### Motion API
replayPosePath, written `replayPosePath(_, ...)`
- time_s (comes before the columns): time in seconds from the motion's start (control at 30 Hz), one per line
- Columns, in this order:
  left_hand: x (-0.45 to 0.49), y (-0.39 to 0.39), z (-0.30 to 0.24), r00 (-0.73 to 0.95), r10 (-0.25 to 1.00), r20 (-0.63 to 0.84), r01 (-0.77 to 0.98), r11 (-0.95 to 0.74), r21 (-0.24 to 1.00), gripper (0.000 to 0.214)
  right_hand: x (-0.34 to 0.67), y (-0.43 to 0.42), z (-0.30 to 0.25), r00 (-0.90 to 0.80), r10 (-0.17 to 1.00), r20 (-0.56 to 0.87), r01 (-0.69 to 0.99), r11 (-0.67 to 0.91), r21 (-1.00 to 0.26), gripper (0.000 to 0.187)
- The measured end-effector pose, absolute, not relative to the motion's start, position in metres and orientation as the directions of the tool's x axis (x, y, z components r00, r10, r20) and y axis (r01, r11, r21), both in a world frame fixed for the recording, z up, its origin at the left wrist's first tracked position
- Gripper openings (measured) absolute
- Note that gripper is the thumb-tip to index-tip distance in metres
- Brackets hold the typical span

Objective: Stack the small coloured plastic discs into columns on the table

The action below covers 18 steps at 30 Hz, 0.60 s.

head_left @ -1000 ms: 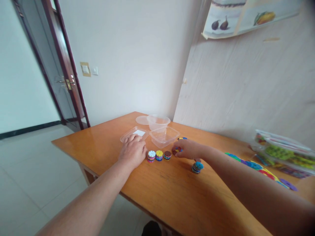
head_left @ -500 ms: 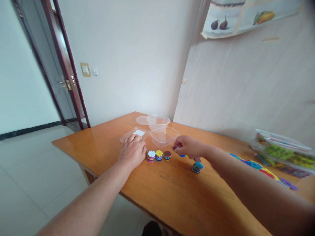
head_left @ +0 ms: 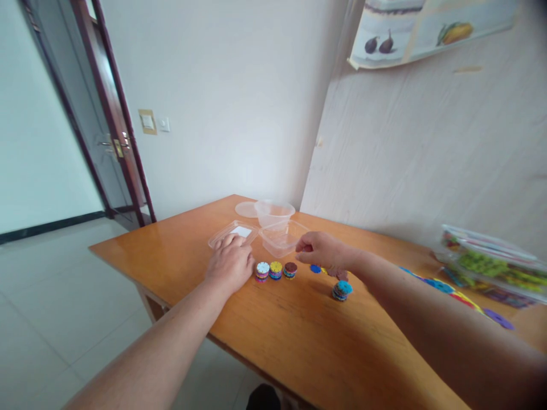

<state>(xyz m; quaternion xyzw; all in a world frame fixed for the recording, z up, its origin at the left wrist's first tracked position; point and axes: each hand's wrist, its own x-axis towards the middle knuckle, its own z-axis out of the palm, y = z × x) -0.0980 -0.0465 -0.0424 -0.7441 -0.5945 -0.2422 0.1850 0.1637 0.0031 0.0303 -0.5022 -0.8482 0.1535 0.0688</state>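
Note:
My left hand (head_left: 231, 263) lies palm down on the table, fingers stretched out, with fingertips at a clear plastic lid (head_left: 216, 238) bearing a white label. Just right of it stand three short stacks of notched plastic discs, topped by a white disc (head_left: 262, 267), a yellow disc (head_left: 276, 266) and a brown disc (head_left: 290, 266). My right hand (head_left: 322, 249) hovers beside the clear rectangular tub (head_left: 277, 245), thumb and fingers pinched together; what they hold is hidden. Below that hand lie a loose blue disc (head_left: 315, 269) and brown discs (head_left: 339, 273). A blue-topped stack (head_left: 342, 290) leans nearer me.
Behind the tub stand a round clear bowl (head_left: 273, 212) and a round lid (head_left: 245, 209). Coloured discs (head_left: 440, 286) lie in a row beyond my right forearm. A clear box of green and yellow pieces (head_left: 491, 265) sits at the right. The wooden table (head_left: 141, 245) ends at the left.
My right hand has lifted slightly and shifted a little left, toward the tub. The blue piece at its fingertips no longer shows. My left hand has stayed in place.

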Motion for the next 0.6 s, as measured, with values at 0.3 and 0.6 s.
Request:
replayPosePath(0.3,-0.098,-0.047,-0.041,0.172,0.798,0.577,0.973,-0.228,0.026,0.014,0.188,0.022,0.019,-0.401,0.908,-0.122,0.899,0.365,-0.242,0.036)
replayPosePath(0.6,-0.098,-0.047,-0.041,0.160,0.804,0.572,0.971,-0.231,0.053,0.014,0.192,0.025,0.015,-0.316,0.908,-0.276,0.928,0.235,-0.288,0.038)
